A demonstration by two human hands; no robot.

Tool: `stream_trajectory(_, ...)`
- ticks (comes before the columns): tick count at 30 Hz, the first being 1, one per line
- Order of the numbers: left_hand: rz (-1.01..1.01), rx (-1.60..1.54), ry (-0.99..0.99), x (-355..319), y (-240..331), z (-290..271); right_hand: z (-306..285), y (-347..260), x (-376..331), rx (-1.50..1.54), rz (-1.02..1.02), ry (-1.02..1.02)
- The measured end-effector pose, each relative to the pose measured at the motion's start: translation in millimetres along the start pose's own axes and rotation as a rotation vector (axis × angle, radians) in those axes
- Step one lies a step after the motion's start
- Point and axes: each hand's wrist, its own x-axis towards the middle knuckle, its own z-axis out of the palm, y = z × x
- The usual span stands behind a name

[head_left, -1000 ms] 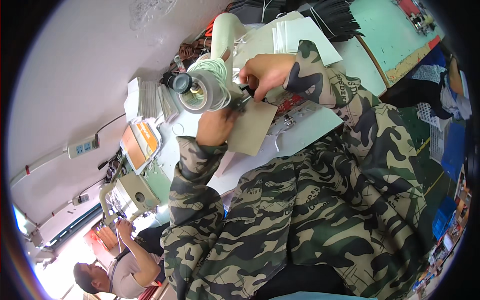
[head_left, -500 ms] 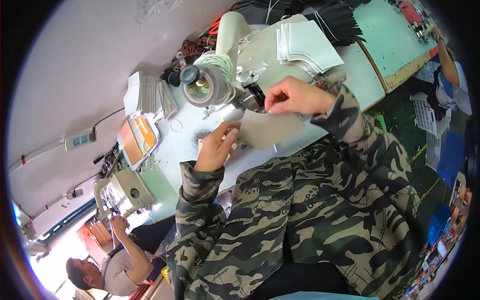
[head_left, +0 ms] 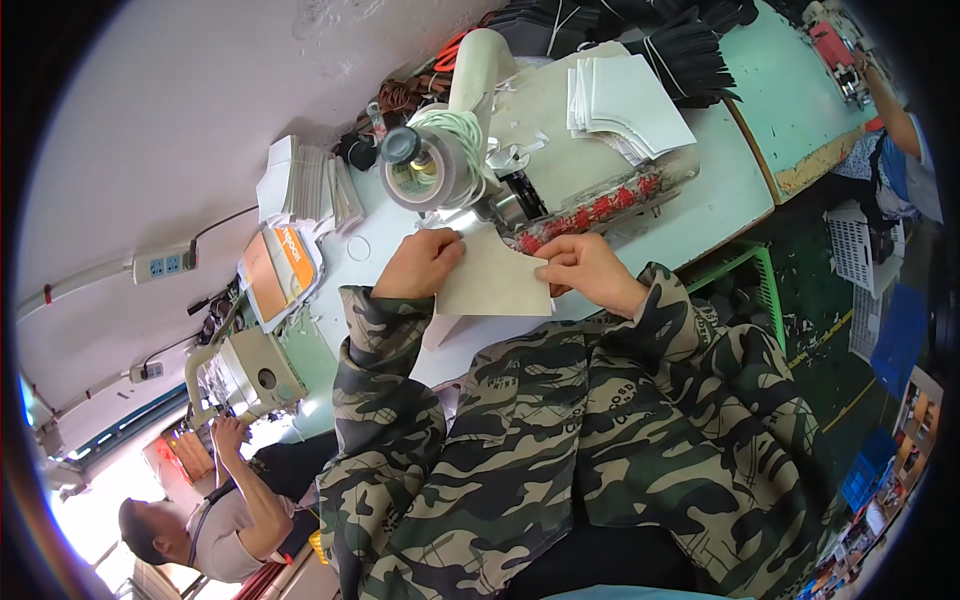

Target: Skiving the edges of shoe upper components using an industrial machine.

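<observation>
Both my hands hold a flat cream-coloured piece [head_left: 490, 283] with one curved edge. My left hand [head_left: 420, 263] grips its far left part, fingers curled and knuckles up. On its right edge my right hand [head_left: 597, 272] pinches the corner between thumb and fingers. The piece's far edge lies at the work area of a bench machine [head_left: 517, 207], just under its bright lamp. What that edge touches is hidden. A pale green coil of cord [head_left: 452, 135] hangs round the machine's head. Under the piece a pale pinkish strip [head_left: 440, 330] sticks out.
A stack of white cut pieces [head_left: 630, 105] sits at the back right, another stack [head_left: 305, 190] at the left. Black strips [head_left: 690, 60] lie behind. A green crate [head_left: 760, 290] stands right of the bench. Co-workers sit at lower left and far right.
The piece has turned and moved left, its far edge now at the machine. My right hand has come down to its right corner; my left hand has shifted up onto its far left part.
</observation>
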Motion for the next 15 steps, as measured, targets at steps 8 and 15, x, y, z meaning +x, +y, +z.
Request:
stream_trajectory(8,0.153,0.011,0.127,26,21,8,-36,-17,-26,0.043,-0.096,0.098)
stream_trajectory(15,-0.099,0.663,0.253,-28,-72,18,-86,-115,-21,-1.105,-0.971,0.695)
